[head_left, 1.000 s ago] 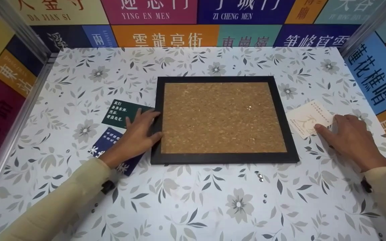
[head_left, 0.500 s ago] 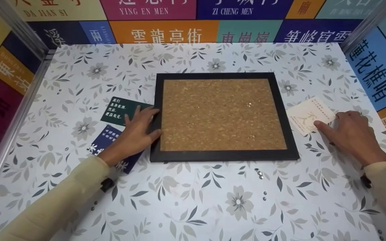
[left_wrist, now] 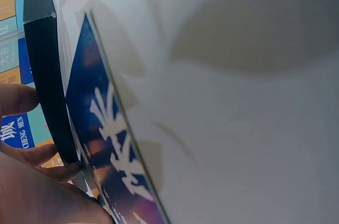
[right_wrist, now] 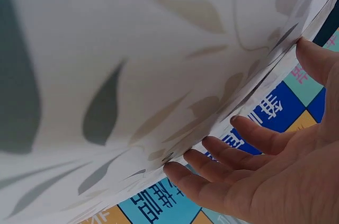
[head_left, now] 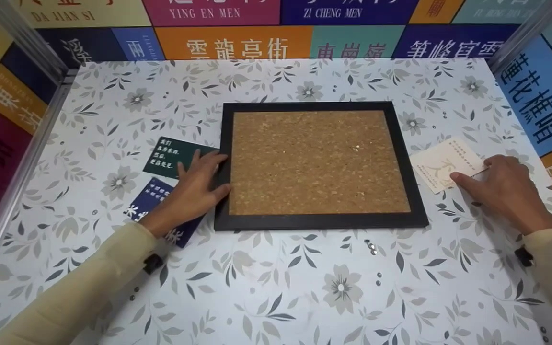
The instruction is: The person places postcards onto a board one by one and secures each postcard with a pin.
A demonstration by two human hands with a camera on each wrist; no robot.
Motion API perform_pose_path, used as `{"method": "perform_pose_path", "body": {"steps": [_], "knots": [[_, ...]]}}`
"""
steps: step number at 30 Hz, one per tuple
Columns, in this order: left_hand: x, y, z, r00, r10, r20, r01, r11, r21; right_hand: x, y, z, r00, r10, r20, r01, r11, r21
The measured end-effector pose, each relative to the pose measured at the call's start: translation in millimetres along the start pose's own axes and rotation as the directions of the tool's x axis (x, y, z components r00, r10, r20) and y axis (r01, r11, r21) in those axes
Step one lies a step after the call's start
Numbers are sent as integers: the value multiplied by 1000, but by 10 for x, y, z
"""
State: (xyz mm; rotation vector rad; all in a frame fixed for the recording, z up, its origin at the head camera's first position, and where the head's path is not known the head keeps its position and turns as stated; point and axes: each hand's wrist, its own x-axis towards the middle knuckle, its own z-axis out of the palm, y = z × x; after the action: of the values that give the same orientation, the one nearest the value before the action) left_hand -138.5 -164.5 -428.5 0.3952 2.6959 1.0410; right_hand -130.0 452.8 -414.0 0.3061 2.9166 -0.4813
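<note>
In the head view, a cork board [head_left: 319, 163] in a black frame lies flat mid-table. My left hand [head_left: 192, 184] rests with spread, fairly straight fingers against its left edge. That hand partly covers a dark green card [head_left: 161, 157] and a blue card [head_left: 146, 196], both with white writing. To the right of the board lies a cream card [head_left: 446, 163] with faint print. My right hand [head_left: 503, 191] has its thumb and index finger at this card's near right edge, which looks slightly raised. In the right wrist view, the other fingertips [right_wrist: 204, 142] touch the table.
Small shiny round bits [head_left: 372, 248] lie on the table in front of the board, and a few bright specks [head_left: 357, 148] show on the cork. A floral cloth [head_left: 276, 287] covers the table. Panels with large lettering [head_left: 237, 45] stand along the back and sides.
The near right edge of the cream card has come up a little at my right fingers. My left hand stays on the board's frame. The head view has tilted slightly.
</note>
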Motion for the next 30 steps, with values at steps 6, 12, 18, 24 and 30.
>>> {"method": "perform_pose_path", "body": {"steps": [6, 12, 18, 24, 30], "knots": [[5, -1, 5, 1000, -3, 4, 2, 1000, 3, -6, 6, -31, 999, 43, -31, -41, 996, 77], [-1, -4, 11, 1000, -3, 0, 3, 1000, 1, -44, -12, -38, 994, 86, -70, -76, 988, 136], [-8, -3, 10, 1000, 3, -3, -3, 1000, 4, -45, -14, -31, 986, 95, -139, -67, 978, 196], [-2, -2, 3, 1000, 5, -5, -5, 1000, 13, -45, -15, -78, 976, 151, -156, -110, 964, 242], [-5, -21, 3, 1000, 16, -8, -16, 1000, 3, -74, -29, -90, 971, 162, -176, -98, 940, 326]]}}
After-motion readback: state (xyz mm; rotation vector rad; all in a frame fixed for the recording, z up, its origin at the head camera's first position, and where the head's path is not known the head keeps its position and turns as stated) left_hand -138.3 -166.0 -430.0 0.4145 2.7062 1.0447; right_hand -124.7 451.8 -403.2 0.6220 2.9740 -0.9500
